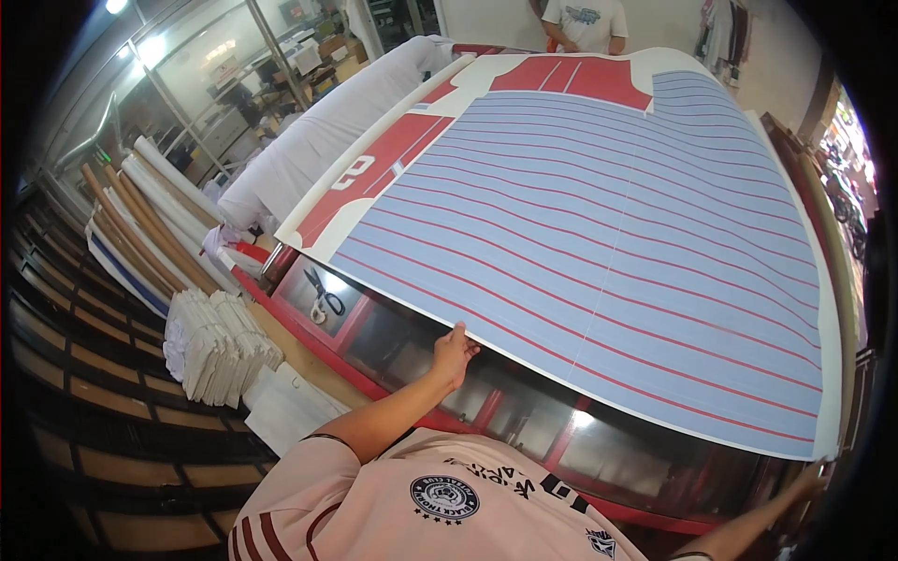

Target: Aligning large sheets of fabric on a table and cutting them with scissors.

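Note:
A wide printed sheet (580, 243), light blue with thin red stripes, stretches across the table in front of me. Red jersey-shaped panels (571, 79) are printed along its far and left parts. My left hand (455, 357) pinches the near edge, thumb on top and fingers underneath. Far to the right, my right hand (806, 482) is at the sheet's near right corner, its fingers closed at the edge; they are small and dim there. The sheet ripples gently toward the far right.
Black-handled scissors (324, 295) lie on the red-framed glass-topped table (374, 341). Left of it are a white fabric roll (309, 150), upright tubes (154, 215) and stacked folded pale cloth (213, 346). Another person (586, 26) stands at the far end.

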`<state>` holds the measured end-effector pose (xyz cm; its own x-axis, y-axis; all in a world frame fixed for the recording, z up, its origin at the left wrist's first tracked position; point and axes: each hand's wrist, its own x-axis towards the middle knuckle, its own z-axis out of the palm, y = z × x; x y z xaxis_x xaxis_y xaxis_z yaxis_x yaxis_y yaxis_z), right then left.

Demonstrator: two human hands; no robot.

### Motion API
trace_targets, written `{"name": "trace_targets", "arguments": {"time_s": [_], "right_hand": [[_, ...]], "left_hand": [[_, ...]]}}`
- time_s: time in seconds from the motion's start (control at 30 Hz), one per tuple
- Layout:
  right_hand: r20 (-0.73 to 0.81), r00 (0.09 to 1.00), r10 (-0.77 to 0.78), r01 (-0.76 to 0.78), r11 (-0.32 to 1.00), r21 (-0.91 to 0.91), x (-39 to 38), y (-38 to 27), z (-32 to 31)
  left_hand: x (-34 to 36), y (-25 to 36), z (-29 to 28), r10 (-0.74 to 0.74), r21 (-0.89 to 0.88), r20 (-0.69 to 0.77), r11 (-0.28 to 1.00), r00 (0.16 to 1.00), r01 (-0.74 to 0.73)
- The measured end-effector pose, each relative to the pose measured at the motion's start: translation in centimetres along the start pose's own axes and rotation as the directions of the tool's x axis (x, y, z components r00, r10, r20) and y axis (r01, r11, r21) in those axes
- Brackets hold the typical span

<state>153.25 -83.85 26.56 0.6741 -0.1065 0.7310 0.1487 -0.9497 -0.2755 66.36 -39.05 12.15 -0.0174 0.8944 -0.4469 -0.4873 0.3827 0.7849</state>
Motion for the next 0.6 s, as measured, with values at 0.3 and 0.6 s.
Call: {"name": "trace_targets", "arguments": {"time_s": [0.3,0.6], "right_hand": [[0.545,0.809,-0.219,0.116,0.969,0.217,-52.4,-9.5,-12.9],[0.682,0.725,-0.1,0.067,0.995,0.075,-52.4,-15.9,-19.6]], "left_hand": [[0.7,-3.9,-1.1,-0.177,0.138,0.01,0.975,0.984,0.174],[3.6,-5.4,-5.2,-0.416,0.21,0.115,0.898,0.902,0.387]]}}
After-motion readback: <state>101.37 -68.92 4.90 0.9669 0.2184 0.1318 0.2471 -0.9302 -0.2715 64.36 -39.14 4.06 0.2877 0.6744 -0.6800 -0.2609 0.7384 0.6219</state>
